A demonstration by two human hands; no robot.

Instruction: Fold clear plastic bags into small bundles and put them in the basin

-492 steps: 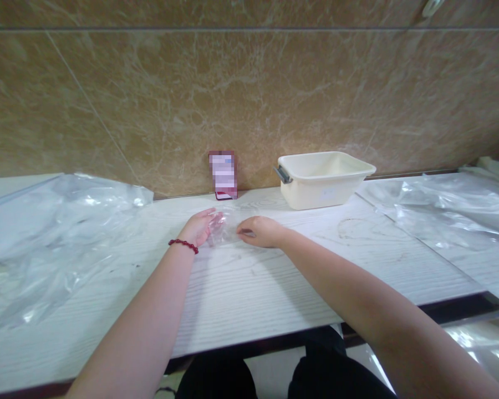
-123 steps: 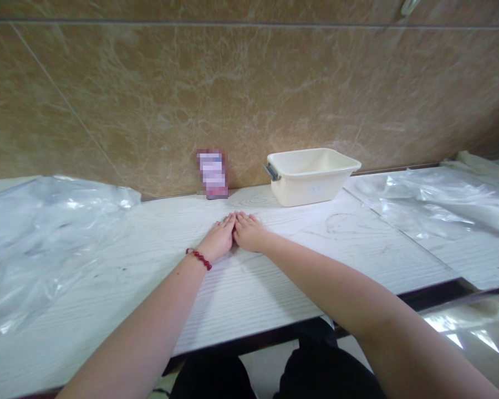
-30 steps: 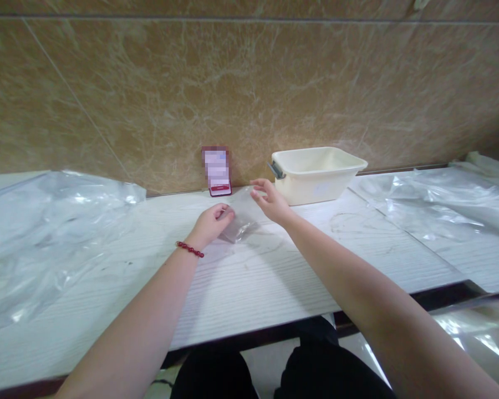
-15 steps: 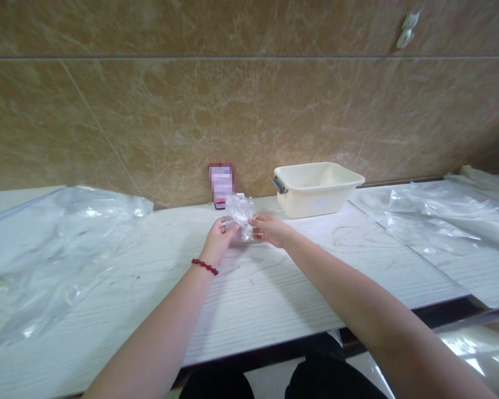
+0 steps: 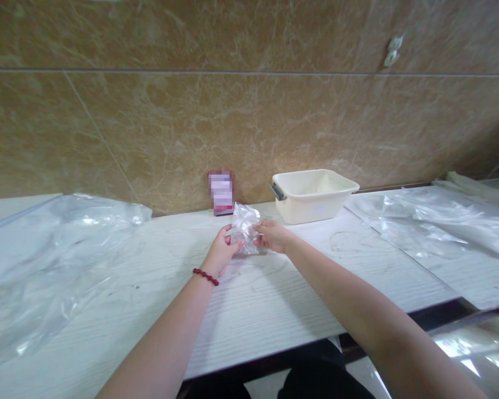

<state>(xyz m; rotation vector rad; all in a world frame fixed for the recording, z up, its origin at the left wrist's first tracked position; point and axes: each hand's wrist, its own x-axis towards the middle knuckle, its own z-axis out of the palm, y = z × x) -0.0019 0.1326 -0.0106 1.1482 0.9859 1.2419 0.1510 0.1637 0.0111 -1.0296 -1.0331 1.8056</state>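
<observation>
A small crumpled clear plastic bag (image 5: 245, 221) is held between my two hands, just above the white table (image 5: 249, 310). My left hand (image 5: 224, 246), with a red bead bracelet (image 5: 205, 276) at the wrist, pinches the bag's left side between thumb and fingers. From the right, my right hand (image 5: 272, 235) has its fingertips closed on the bag's other side. Whether anything lies inside the bag I cannot tell.
Against the brown tiled wall (image 5: 170, 127) leans a phone (image 5: 222, 191) in a red case. Right of it stands a cream plastic tub (image 5: 311, 205) with a grey handle. Large clear plastic bags lie at the left (image 5: 87, 233) and right (image 5: 436, 221).
The view has tilted up slightly, so everything sits lower. Both hands still hold the plastic bag, which has turned and shows a wider, flatter face now.
</observation>
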